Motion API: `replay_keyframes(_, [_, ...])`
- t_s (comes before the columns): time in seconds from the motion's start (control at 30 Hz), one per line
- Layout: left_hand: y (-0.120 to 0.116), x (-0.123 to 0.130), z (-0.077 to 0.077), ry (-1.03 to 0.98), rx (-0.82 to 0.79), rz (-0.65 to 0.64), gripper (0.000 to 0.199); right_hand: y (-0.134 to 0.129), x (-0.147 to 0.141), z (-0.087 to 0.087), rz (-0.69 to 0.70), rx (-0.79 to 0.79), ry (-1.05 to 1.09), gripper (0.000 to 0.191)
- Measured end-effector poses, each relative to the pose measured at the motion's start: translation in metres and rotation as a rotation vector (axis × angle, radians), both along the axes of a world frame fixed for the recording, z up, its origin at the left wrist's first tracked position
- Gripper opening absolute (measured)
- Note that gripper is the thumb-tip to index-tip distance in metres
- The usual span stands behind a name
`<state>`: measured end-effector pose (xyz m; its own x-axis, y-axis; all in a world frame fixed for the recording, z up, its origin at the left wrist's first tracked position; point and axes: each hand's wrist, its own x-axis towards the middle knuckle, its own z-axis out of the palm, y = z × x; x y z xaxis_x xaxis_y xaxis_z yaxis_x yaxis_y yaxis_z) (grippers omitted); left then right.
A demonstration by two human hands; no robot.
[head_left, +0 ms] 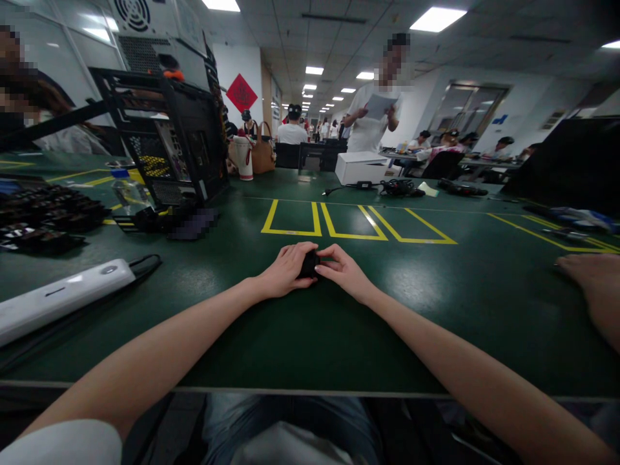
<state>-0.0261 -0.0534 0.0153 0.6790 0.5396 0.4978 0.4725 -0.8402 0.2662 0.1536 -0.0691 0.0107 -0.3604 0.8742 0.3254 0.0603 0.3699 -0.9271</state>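
A small black object [309,265] is between my two hands, low over the green table; too little of it shows to tell its kind. My left hand [285,272] wraps around it from the left, fingers over its far side and thumb along its near side. From the right, my right hand [346,272] pinches at its edge with thumb and forefinger together. The fingers hide most of the object. Just beyond the hands, yellow tape outlines [290,232] mark the green tabletop [310,336].
On the left lie a white power strip [62,297] and a heap of black parts [43,210], with a black computer case [194,145] behind. A white box [363,169] and black cables [400,187] lie farther back. Another person's hand [593,284] rests at right.
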Motion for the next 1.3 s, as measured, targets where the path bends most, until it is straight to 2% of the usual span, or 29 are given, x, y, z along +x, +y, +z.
replay_keyframes(0.1, [-0.0001,0.0000,0.0003,0.003,0.005,-0.002,0.060,0.0008,-0.0008,-0.0009,-0.023,-0.024,0.003,0.021])
replay_keyframes(0.3, [-0.0016,-0.0008,0.0024,0.006,-0.006,-0.014,0.060,-0.0004,-0.0002,0.0025,-0.038,0.016,-0.043,0.031])
replay_keyframes(0.63, [-0.0025,-0.0008,0.0041,0.007,-0.020,-0.018,0.059,-0.0018,-0.0013,0.0014,-0.031,0.033,-0.022,0.023])
replay_keyframes(0.77, [-0.0028,-0.0008,0.0047,0.011,-0.023,-0.015,0.057,-0.0019,-0.0003,0.0035,-0.042,0.033,-0.061,0.029])
replay_keyframes(1.07, [-0.0008,0.0005,0.0006,-0.007,-0.018,0.003,0.061,-0.0018,0.0005,0.0019,0.021,-0.011,0.008,0.027])
replay_keyframes(1.2, [-0.0007,0.0002,0.0011,-0.010,-0.015,0.002,0.061,-0.0006,-0.0001,0.0019,-0.011,-0.015,0.003,0.023])
replay_keyframes(1.3, [-0.0011,-0.0001,0.0025,-0.007,-0.021,-0.006,0.060,-0.0006,0.0001,0.0036,-0.039,-0.009,-0.031,0.026])
